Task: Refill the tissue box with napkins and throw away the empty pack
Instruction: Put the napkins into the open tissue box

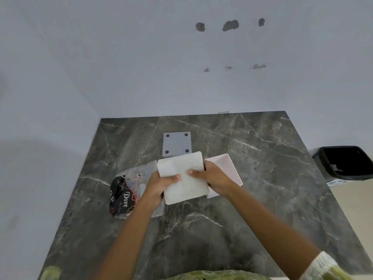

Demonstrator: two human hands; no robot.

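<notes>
Napkin stack (182, 176) above marble table (262, 178).
Left hand (161, 183) and right hand (214, 176) both grip it; tissue box (228, 166) right, empty pack (125, 195) left.

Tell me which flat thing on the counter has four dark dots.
The grey square panel lying behind the napkin stack. The napkins and the plastic pack have no such dots.

The napkin stack (182, 176) covers the near edge of the grey lid (176, 145) and most of the pink tissue box (226, 170). The left hand (159, 185) hides part of the empty pack (124, 196). At the right edge of the frame, the black bin (345, 161) is cut off.
</notes>
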